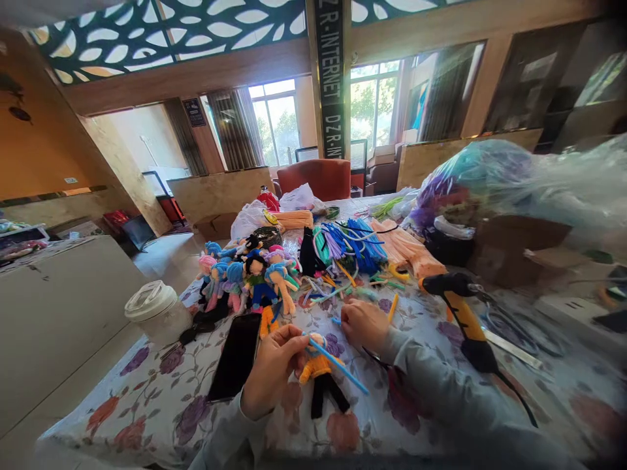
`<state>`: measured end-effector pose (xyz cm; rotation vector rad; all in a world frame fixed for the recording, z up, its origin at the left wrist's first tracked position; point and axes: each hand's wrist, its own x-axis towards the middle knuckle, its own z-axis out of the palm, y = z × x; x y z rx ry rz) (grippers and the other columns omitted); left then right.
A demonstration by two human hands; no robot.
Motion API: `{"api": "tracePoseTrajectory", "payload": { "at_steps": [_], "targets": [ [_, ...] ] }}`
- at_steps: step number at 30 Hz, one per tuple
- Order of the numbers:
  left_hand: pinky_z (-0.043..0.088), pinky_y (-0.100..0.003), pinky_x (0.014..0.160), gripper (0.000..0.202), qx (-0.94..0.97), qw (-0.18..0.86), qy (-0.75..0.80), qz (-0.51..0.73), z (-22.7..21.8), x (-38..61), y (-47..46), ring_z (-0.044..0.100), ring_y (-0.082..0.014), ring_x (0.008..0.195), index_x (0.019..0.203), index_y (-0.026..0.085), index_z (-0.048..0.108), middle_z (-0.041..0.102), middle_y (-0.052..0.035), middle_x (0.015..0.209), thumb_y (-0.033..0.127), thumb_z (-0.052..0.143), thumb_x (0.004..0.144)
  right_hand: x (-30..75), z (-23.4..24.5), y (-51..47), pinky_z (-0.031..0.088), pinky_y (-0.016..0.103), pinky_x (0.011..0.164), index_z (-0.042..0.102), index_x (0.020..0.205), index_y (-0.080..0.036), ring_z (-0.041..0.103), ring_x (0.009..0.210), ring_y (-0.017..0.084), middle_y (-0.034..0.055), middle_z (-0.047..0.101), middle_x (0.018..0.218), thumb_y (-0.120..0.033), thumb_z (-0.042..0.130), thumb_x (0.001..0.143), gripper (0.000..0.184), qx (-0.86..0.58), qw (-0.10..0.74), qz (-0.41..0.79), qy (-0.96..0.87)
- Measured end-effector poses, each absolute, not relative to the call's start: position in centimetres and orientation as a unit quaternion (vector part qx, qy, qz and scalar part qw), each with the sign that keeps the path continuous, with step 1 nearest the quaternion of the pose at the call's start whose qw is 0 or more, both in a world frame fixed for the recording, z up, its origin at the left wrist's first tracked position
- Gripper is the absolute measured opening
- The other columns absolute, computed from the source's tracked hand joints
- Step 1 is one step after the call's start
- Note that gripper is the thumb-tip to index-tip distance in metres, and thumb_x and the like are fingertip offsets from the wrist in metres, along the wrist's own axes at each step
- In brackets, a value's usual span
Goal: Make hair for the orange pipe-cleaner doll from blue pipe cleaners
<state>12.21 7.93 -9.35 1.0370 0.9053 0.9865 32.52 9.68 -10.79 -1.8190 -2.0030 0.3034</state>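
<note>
My left hand [271, 378] is closed around a small pipe-cleaner doll [321, 382] with an orange top and black legs, held just above the table. A blue pipe cleaner [340, 367] sticks out slantwise from the doll's head. My right hand [363, 324] rests on the floral tablecloth [161, 398] a little beyond the doll. Its fingers are curled over loose pipe cleaners, with an orange one [392, 307] poking out beside it; what they grip is hidden.
A black phone [236, 356] lies left of my left hand. Finished dolls [249, 274] are piled behind it, with bundles of pipe cleaners [353, 245] beyond. A yellow-and-black glue gun [463, 313] lies at the right, a lidded white jar [155, 310] at the left edge.
</note>
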Motion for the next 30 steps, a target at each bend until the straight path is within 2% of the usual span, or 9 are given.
{"api": "tracePoseTrajectory", "payload": {
  "at_steps": [3, 5, 8, 11, 16, 20, 23, 26, 30],
  "targets": [
    [0.031, -0.016, 0.036, 0.022, 0.454, 0.675, 0.391, 0.431, -9.4, 12.1, 7.8, 0.04, -0.0043, 0.034, 0.064, 0.016, 0.059, 0.053, 0.0067, 0.04, 0.027, 0.078, 0.063, 31.7, -9.5, 8.0, 0.044, 0.025, 0.069, 0.069, 0.076, -0.016, 0.063, 0.079, 0.018, 0.0062, 0.069, 0.082, -0.018, 0.057, 0.08, 0.013, -0.621, 0.251, 0.145, -0.728],
    [0.032, -0.016, 0.037, 0.021, 0.452, 0.685, 0.382, 0.425, -9.4, 12.0, 7.7, 0.04, -0.0044, 0.035, 0.064, 0.016, 0.06, 0.053, 0.0061, 0.041, 0.027, 0.078, 0.064, 31.2, -8.3, 6.2, 0.043, 0.021, 0.059, 0.069, 0.078, -0.018, 0.061, 0.067, 0.013, 0.0007, 0.068, 0.072, -0.027, 0.055, 0.084, 0.017, -0.59, 0.284, 0.194, -0.73],
    [0.033, -0.016, 0.041, 0.019, 0.457, 0.692, 0.37, 0.42, -9.1, 12.2, 7.3, 0.041, -0.0042, 0.037, 0.064, 0.015, 0.063, 0.053, 0.0055, 0.04, 0.027, 0.078, 0.064, 30.3, -7.4, 3.6, 0.041, 0.02, 0.053, 0.068, 0.074, -0.017, 0.058, 0.061, 0.012, -0.0001, 0.067, 0.067, -0.033, 0.058, 0.082, 0.02, -0.548, 0.373, 0.311, -0.681],
    [0.033, -0.016, 0.044, 0.018, 0.461, 0.695, 0.365, 0.414, -8.4, 12.4, 6.6, 0.041, -0.0039, 0.038, 0.064, 0.015, 0.066, 0.052, 0.0054, 0.039, 0.027, 0.079, 0.064, 29.6, -7.4, 2.1, 0.041, 0.021, 0.054, 0.068, 0.072, -0.017, 0.057, 0.061, 0.012, 0.0007, 0.067, 0.067, -0.032, 0.06, 0.08, 0.019, -0.521, 0.417, 0.359, -0.652],
    [0.031, -0.017, 0.042, 0.016, 0.443, 0.713, 0.349, 0.416, -7.6, 12.7, 5.8, 0.039, -0.0034, 0.039, 0.064, 0.015, 0.068, 0.052, 0.0054, 0.044, 0.025, 0.08, 0.064, 29.2, -7.9, 1.7, 0.04, 0.023, 0.054, 0.066, 0.069, -0.017, 0.053, 0.06, 0.013, 0.0003, 0.062, 0.063, -0.037, 0.062, 0.077, 0.022, -0.519, 0.449, 0.387, -0.615],
    [0.042, -0.02, 0.052, 0.013, 0.427, 0.733, 0.33, 0.415, -7.6, 12.8, 5.5, 0.04, -0.003, 0.041, 0.063, 0.016, 0.069, 0.059, 0.0031, 0.055, 0.023, 0.08, 0.064, 29.3, -7.8, 1.6, 0.04, 0.023, 0.055, 0.067, 0.071, -0.016, 0.052, 0.062, 0.013, 0.0003, 0.061, 0.065, -0.037, 0.062, 0.077, 0.022, -0.502, 0.447, 0.423, -0.608],
    [0.046, -0.021, 0.057, 0.012, 0.418, 0.74, 0.325, 0.414, -7.8, 12.9, 5.3, 0.045, -0.0044, 0.045, 0.062, 0.017, 0.071, 0.061, 0.0019, 0.058, 0.021, 0.081, 0.062, 29.3, -7.6, 1.5, 0.039, 0.021, 0.055, 0.066, 0.07, -0.016, 0.051, 0.061, 0.012, -0.0006, 0.059, 0.064, -0.034, 0.061, 0.076, 0.02, -0.484, 0.446, 0.453, -0.602],
    [0.043, -0.018, 0.054, 0.012, 0.42, 0.738, 0.329, 0.413, -7.9, 12.9, 5.2, 0.05, -0.0065, 0.051, 0.062, 0.017, 0.071, 0.062, 0.0005, 0.06, 0.022, 0.081, 0.063, 29.2, -7.6, 1.4, 0.036, 0.02, 0.053, 0.062, 0.066, -0.016, 0.048, 0.058, 0.01, -0.0021, 0.056, 0.061, -0.031, 0.061, 0.076, 0.018, -0.482, 0.441, 0.456, -0.604],
    [0.04, -0.017, 0.05, 0.013, 0.438, 0.73, 0.335, 0.403, -8.0, 13.0, 5.3, 0.046, -0.0046, 0.048, 0.063, 0.016, 0.071, 0.059, 0.0015, 0.06, 0.025, 0.081, 0.065, 29.0, -7.5, 1.4, 0.034, 0.02, 0.05, 0.057, 0.062, -0.017, 0.043, 0.055, 0.009, -0.004, 0.05, 0.056, -0.029, 0.06, 0.074, 0.017, -0.484, 0.447, 0.447, -0.605]
  ]
}}
